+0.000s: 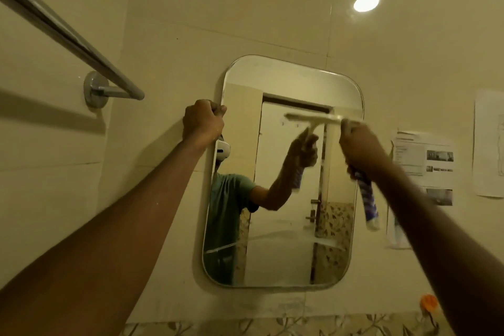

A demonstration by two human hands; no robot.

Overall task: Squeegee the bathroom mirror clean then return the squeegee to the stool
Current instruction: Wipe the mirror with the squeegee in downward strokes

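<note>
A rounded rectangular mirror [283,254] hangs on the tiled wall ahead. My left hand [203,121] grips the mirror's upper left edge with fingers closed around it. My right hand [360,147] is closed on the blue-and-white handle of the squeegee [369,204]. The squeegee's pale blade lies flat across the upper right part of the glass, roughly level. Wet streaks show low on the mirror. The stool is not in view.
A metal towel rail [68,33] juts out at the upper left on a round wall mount. Printed paper sheets [428,161] hang on the wall right of the mirror. An orange hook [428,303] sits at the lower right. Patterned tiles run along the bottom.
</note>
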